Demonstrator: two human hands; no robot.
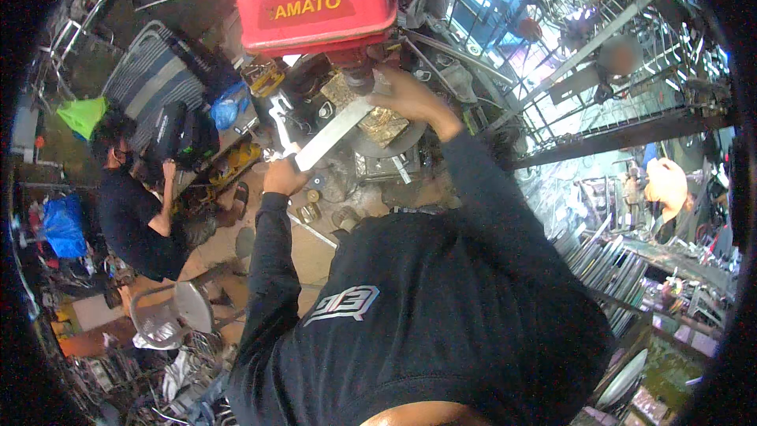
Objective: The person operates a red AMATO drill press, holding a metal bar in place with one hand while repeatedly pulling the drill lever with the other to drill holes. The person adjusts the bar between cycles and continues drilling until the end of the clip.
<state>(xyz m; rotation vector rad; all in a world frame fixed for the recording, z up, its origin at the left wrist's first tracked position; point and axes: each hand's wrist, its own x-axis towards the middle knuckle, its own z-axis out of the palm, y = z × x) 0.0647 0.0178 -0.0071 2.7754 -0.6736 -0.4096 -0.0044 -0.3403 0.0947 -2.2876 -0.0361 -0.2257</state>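
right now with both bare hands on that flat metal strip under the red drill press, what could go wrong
1. The flat pale metal strip seems held only by the left hand and right hand; no clamp shows, so it could spin if the bit grabs.
2. The right hand sits close to the spindle below the red drill press head, so a slip may bring the fingers into it.
3. Long dark sleeves near rotating parts could catch.

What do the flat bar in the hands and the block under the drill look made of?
Flat bar: pale grey, matte, straight-edged, probably metal, steel or aluminium. Left hand grips its near end, right hand its far end. Block: yellowish, rough and mottled, maybe wood; unclear.
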